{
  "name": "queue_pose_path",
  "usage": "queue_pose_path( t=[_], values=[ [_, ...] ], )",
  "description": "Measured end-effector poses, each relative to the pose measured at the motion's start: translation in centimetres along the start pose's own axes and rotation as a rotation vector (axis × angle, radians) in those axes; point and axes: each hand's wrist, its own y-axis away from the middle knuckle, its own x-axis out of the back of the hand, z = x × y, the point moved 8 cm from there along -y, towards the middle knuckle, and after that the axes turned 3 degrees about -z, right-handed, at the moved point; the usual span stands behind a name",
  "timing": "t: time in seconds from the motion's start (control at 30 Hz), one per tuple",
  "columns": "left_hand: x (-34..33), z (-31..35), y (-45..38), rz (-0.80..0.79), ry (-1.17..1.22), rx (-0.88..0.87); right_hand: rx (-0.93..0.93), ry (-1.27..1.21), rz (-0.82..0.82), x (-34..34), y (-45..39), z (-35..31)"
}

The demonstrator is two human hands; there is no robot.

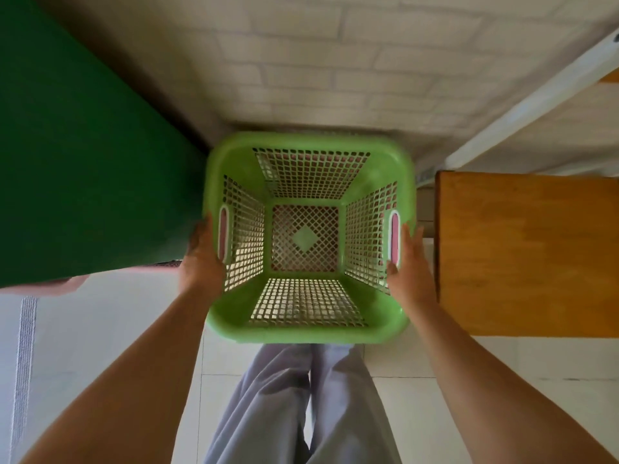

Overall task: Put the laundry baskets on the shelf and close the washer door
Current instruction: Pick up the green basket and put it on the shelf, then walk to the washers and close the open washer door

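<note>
A green mesh laundry basket [308, 331] with pink-and-white handle slots is seen from straight above, close to the white brick wall. It is empty inside. Pink shows through its mesh floor and far wall; I cannot tell what that pink thing is. My left hand [201, 259] wraps the basket's left rim beside the handle slot. My right hand [410, 262] presses flat against the right rim, thumb by the other slot. The washer door is not in view.
A dark green flat surface [83, 155] fills the left, touching the basket, with a pink edge [67, 283] under it. A wooden tabletop [526, 252] stands right of the basket. A white metal bar [536, 102] slants at upper right. My legs stand on white floor tiles below.
</note>
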Motion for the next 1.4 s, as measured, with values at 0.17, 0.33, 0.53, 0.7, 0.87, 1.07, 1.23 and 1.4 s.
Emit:
queue_pose_path(
  t=[0.17,0.33,0.53,0.7,0.87,1.07,1.23,1.4],
  values=[
    [-1.9,0.7,0.1,-0.093,-0.117,0.021,0.014,0.084,-0.045,-0.4,0.9,0.0],
    [-1.1,2.3,3.0,-0.089,-0.18,-0.097,0.056,0.227,-0.048,0.6,4.0,-1.1],
    [1.7,5.3,8.0,-0.032,-0.266,-0.284,0.057,0.246,-0.025,3.9,9.2,-2.1],
    [4.1,8.6,12.3,-0.032,-0.325,-0.374,0.018,0.239,0.016,8.1,14.1,-1.2],
    [4.7,12.8,16.9,-0.062,-0.421,-0.498,-0.079,0.183,0.062,12.1,19.1,2.0],
    [3.3,19.4,22.4,-0.1,-0.502,-0.721,-0.196,0.134,0.128,15.5,26.0,7.7],
    [0.2,25.0,27.9,-0.147,-0.551,-0.885,-0.359,0.013,0.196,16.6,32.1,14.6],
    [-4.8,30.3,33.6,-0.193,-0.638,-0.99,-0.474,-0.089,0.231,16.7,37.0,21.2]
  ],
)
